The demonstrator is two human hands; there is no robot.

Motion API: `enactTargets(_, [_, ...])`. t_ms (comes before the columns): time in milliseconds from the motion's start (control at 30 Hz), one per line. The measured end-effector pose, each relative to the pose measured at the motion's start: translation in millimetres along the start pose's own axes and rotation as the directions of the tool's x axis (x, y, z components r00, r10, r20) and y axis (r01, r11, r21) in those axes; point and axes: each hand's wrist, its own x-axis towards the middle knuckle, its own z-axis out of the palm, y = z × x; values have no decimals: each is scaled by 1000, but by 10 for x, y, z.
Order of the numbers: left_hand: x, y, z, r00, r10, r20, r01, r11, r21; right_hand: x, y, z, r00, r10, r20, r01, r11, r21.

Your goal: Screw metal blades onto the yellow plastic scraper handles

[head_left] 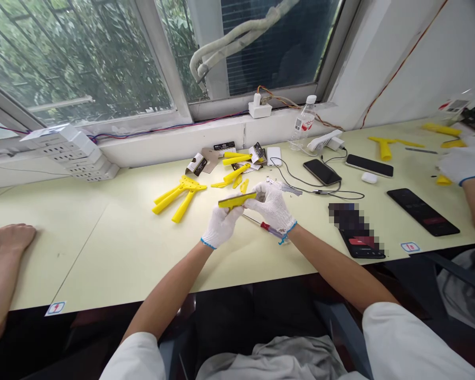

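Observation:
My left hand (223, 227), in a white knitted glove, is closed on a narrow yellow scraper-like piece (236, 201) with a dark strip along its upper edge. My right hand (274, 205), gloved too, grips the right end of that piece with bent fingers. A screwdriver (264, 226) with a red and clear handle lies on the table, partly beneath my right hand. Just beyond my hands are small yellow plastic parts (244, 185) and thin grey blades (291, 189), partly hidden. Yellow handles joined to a perforated plate (181, 196) rest to the left.
Black cards (197, 164) and more yellow handles (236, 158) lie near the wall. Phones (423, 212), a cable (301, 186) and a bottle (304, 124) are at right. White boxes (73, 150) stand at back left. Other people's hands (16, 243) appear at both sides.

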Motion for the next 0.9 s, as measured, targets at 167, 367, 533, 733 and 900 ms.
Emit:
enactTargets(167, [91,157,-48,950,-302,78,307,855,-419,81,36,-101,997,-68,23,68,998,0])
enactTargets(367, [232,-8,-169,873,-487,-11,357,655,-666,141,-129,-497,791,439,427,40,658,-752])
enactTargets(533, [305,-239,-224,819,-561,-119,336,638,-693,118,-164,-584,596,624,505,109,560,-821])
enactTargets(733, [325,-338,-241,763,-631,-142,345,582,-736,197,-92,-807,830,357,429,159,586,-795])
enactTargets(900, [315,-307,-244,757,-645,-110,359,550,-754,281,-72,-1052,964,60,259,36,935,-352])
